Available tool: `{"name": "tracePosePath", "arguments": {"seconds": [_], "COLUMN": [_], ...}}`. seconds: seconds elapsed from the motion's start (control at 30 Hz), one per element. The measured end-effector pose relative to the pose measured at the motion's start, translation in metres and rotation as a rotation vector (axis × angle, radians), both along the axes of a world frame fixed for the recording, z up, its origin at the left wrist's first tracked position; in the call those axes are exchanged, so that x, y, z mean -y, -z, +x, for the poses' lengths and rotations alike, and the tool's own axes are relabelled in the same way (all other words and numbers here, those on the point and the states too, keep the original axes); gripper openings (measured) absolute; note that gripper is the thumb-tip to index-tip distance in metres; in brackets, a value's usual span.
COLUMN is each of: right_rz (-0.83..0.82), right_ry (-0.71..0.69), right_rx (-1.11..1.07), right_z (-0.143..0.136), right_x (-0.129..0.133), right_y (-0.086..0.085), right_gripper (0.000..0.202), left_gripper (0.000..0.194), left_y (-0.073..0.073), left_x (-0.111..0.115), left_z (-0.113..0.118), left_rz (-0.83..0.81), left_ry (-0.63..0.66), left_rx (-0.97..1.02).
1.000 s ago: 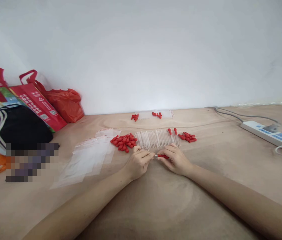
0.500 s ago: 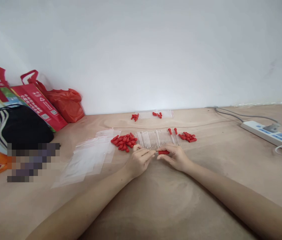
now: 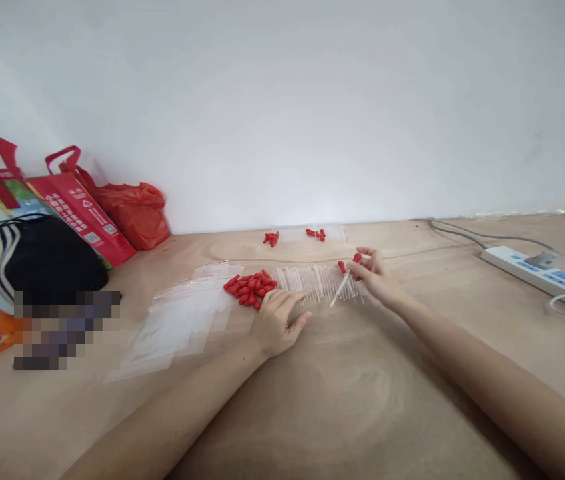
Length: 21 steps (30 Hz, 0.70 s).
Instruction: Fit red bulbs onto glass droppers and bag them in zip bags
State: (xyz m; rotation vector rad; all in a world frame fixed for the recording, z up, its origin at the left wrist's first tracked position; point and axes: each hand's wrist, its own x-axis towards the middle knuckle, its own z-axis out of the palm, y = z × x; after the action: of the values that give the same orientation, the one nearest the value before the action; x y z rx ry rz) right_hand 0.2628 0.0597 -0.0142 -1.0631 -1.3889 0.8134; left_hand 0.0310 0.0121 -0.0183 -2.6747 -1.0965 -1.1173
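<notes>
My right hand (image 3: 375, 277) pinches a dropper (image 3: 339, 290), a thin clear tube with a red rubber bulb at its upper end, tilted over the right end of the tube row. Just left of it, another red bulb (image 3: 341, 267) sits at the top of that row. My left hand (image 3: 279, 323) is empty, thumb and fingers apart, by the near edge of the row of clear pipette tubes (image 3: 307, 281). Beyond its fingers lies a heap of red rubber bulbs (image 3: 251, 288). The small bulb pile at right is hidden behind my right hand.
Clear zip bags (image 3: 177, 323) overlap at left. A bag of tubes (image 3: 289, 233) with red bulbs (image 3: 271, 239) lies near the wall. Shopping bags (image 3: 79, 217) and a black drawstring bag (image 3: 57, 260) stand far left; a power strip (image 3: 527, 267) with cables lies right.
My hands have parted. The right one has moved up and right with the dropper, over the small bulb pile; the left has opened and stayed nearly in place.
</notes>
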Motion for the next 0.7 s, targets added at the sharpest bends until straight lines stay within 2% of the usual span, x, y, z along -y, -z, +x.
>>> {"name": "tracePosePath", "arguments": {"seconds": [0.07, 0.17, 0.23, 0.33, 0.53, 0.7], "right_rz": [-0.070, -0.096, -0.092, -0.086, -0.081, -0.117], "right_ry": [0.101, 0.230, 0.295, 0.325, 0.331, 0.326], "right_rx": [0.103, 0.408, 0.607, 0.794, 1.018, 1.048], "right_z": [0.019, 0.037, 0.041, 0.037, 0.032, 0.034], "right_x": [-0.014, -0.028, -0.033, -0.037, -0.042, -0.038], "right_y": [-0.002, -0.003, -0.002, 0.002, 0.010, 0.007], "right_gripper": [0.039, 0.032, 0.031, 0.031, 0.033, 0.034], "left_gripper": [0.022, 0.015, 0.012, 0.009, 0.008, 0.008], "left_y": [0.001, 0.002, 0.002, 0.002, 0.003, 0.003], "left_x": [-0.001, -0.002, -0.002, -0.002, -0.003, -0.002], "left_z": [0.000, 0.001, 0.001, 0.001, 0.002, 0.002], "left_rz": [-0.008, -0.017, -0.017, -0.016, -0.027, -0.046], "left_ry": [-0.006, 0.001, 0.006, 0.015, 0.007, 0.003], "left_rx": [-0.024, -0.048, -0.055, -0.058, -0.066, -0.068]}}
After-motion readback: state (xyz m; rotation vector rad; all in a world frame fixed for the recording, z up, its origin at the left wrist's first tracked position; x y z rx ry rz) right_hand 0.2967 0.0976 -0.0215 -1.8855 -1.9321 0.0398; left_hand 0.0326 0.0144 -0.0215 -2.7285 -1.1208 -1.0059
